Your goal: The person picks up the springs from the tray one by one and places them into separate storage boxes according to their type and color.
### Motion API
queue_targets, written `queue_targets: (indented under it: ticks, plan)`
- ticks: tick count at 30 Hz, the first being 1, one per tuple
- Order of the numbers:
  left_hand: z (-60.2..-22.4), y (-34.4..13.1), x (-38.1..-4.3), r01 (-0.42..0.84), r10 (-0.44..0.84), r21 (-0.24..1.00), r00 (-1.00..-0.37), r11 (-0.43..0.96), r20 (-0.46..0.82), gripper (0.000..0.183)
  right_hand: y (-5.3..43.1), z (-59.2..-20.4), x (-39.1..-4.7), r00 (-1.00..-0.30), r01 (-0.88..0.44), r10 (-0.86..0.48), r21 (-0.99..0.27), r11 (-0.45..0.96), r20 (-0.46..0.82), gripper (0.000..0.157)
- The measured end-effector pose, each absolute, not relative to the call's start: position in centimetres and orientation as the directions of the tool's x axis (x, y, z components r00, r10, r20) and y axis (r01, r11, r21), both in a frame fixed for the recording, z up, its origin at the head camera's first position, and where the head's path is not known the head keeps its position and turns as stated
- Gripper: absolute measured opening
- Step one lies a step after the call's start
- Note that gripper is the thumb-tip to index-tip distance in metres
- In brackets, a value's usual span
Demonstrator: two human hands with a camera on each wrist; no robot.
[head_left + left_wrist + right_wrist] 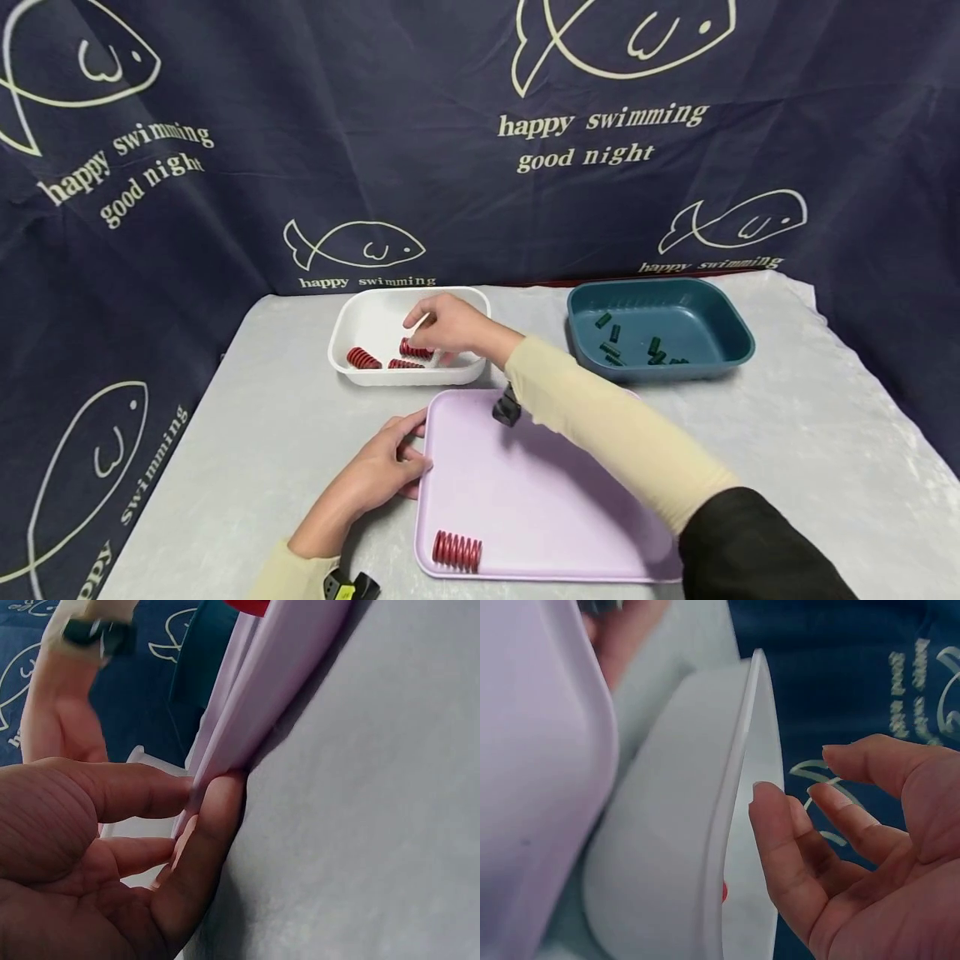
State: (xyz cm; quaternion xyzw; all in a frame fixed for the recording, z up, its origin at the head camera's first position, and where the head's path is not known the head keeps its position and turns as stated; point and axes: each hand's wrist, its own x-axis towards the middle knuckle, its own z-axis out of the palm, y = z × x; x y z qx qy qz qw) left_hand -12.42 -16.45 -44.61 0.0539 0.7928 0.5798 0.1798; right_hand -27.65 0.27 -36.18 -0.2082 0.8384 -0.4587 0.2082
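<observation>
A lilac tray (525, 517) lies on the table, with a red coil spring (457, 552) on its side in the near left corner. My left hand (378, 467) grips the tray's left rim, thumb above and fingers (217, 814) beneath it in the left wrist view. Over the white bin (408, 378) reaches my right hand (450, 325), fingers bent loosely and apart. In the right wrist view nothing sits between those fingers (774, 832). Several red springs (363, 358) lie in the bin, one just below the right fingertips; whether they touch it I cannot tell.
A blue-green bin (675, 372) stands at the back right, holding several small dark green pieces (610, 350), seemingly springs. Behind the table hangs a navy curtain (465, 192) with fish prints. The right forearm (615, 433) passes above the tray.
</observation>
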Motion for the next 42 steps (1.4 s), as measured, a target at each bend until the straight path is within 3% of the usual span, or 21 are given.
queue_targets:
  ticks: [6,17,29,42]
  plan:
    - [-44.5,-16.5,-12.4,-0.127,0.299,0.937,-0.926,0.327,-0.230,0.073,3.4,-35.9,-24.0,-0.776,-0.248,-0.624,-0.862,0.441,-0.097,0.031]
    - [-44.4,-16.5,-12.3,-0.131,0.297,0.937,-0.926,0.324,-0.232,0.074,7.0,-37.1,-19.8,-0.706,-0.169,-0.694,-0.917,0.360,-0.143,0.032]
    - [-44.6,-16.4,-12.4,-0.137,0.293,0.936,-0.926,0.325,-0.237,0.074,9.0,-40.1,-15.1,-0.616,0.110,-0.732,-0.952,0.285,-0.290,0.041]
    - [-44.6,-16.2,-12.4,-0.138,0.278,0.927,-0.929,0.349,-0.243,0.074,8.5,-42.3,-10.7,-0.551,0.225,-0.761,-0.939,0.258,-0.341,0.032]
